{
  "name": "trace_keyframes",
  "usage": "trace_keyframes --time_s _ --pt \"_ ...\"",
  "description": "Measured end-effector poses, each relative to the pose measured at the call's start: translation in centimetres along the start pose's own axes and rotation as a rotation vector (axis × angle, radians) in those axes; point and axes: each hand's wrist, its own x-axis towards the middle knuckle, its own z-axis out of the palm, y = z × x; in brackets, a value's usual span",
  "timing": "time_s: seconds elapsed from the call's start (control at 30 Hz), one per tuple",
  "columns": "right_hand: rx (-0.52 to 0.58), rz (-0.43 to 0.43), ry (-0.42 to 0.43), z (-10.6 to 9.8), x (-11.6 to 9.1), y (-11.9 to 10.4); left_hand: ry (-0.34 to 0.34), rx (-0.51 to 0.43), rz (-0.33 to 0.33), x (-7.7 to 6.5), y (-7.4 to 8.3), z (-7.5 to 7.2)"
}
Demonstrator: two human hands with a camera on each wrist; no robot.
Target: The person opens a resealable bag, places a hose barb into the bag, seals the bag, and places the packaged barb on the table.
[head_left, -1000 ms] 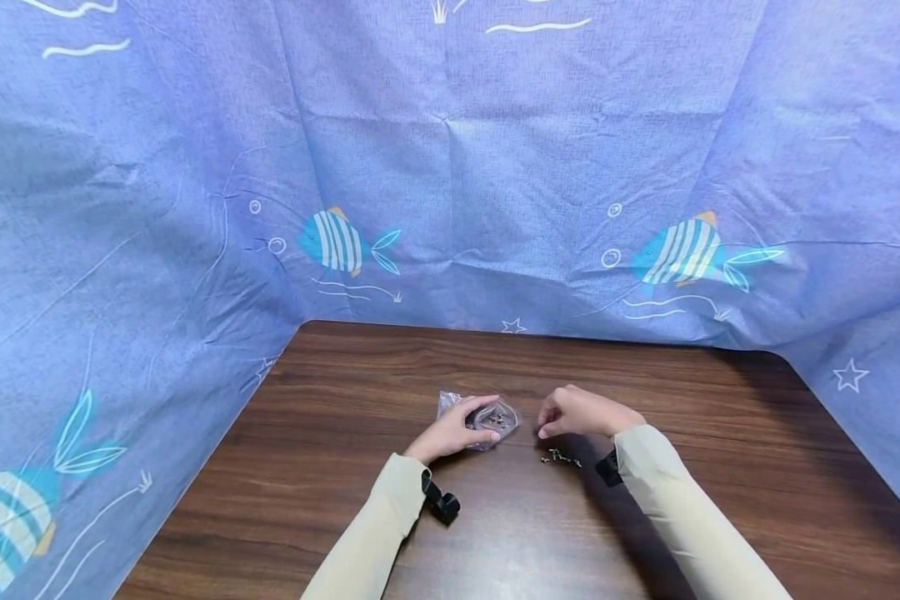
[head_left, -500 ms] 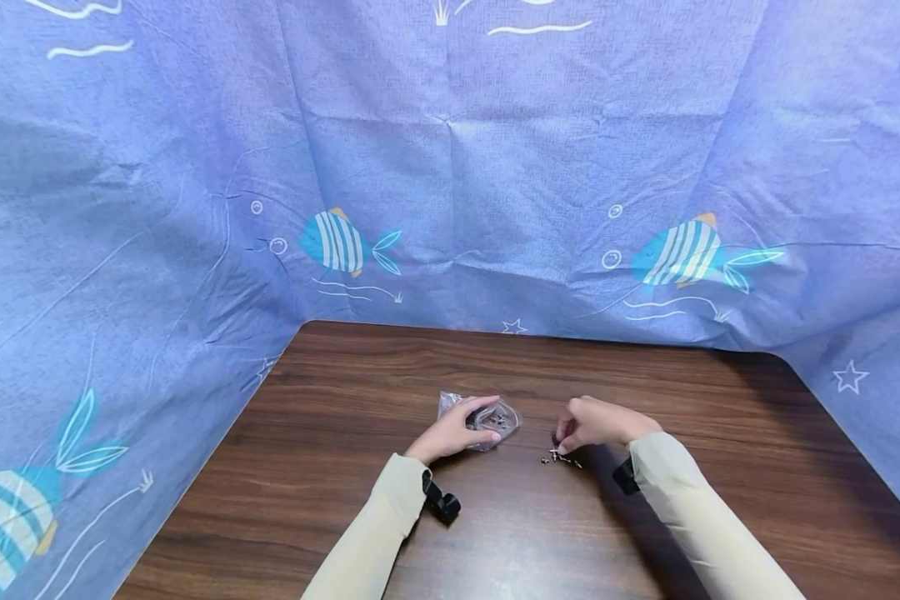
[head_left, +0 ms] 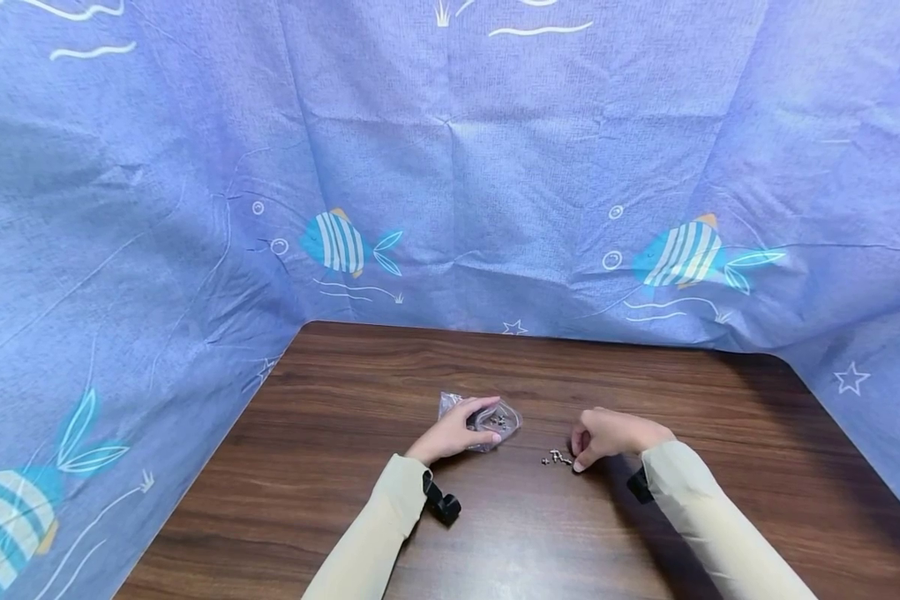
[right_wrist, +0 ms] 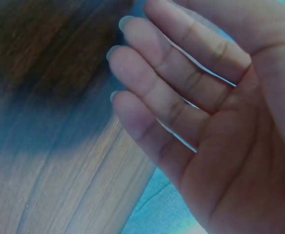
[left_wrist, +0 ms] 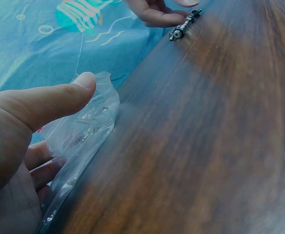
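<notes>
My left hand (head_left: pixel 453 429) holds a clear zip bag (left_wrist: pixel 91 126), thumb at one side of its mouth and fingers at the other. Several small metal pieces that look like screws (head_left: pixel 499 422) lie inside the bag. To the right, a loose row of similar small screws (head_left: pixel 557 457) rests on the table. Over the right end of that row is my right hand (head_left: pixel 607 435), fingers bent, thumb and forefinger tips apart in the left wrist view. The right wrist view shows its palm and loosely curled fingers (right_wrist: pixel 147 73); the thumb tip is out of sight there.
A dark wood-grain table (head_left: pixel 375 367) lies under both hands. Blue cloth (head_left: pixel 495 167) printed with fish hangs behind it and along the sides. A black wrist camera (head_left: pixel 441 504) is strapped at the left wrist, close above the tabletop.
My right hand has moved right and nearer to me, from beside the bag down to the right end of the screw row. The left hand and bag have stayed in place.
</notes>
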Motion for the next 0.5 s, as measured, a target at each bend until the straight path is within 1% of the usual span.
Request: trace_keyframes --time_s 0.5 --pt "-0.036 -0.071 0.029 0.38 -0.09 -0.09 0.001 -0.014 -0.007 -0.03 0.05 0.0"
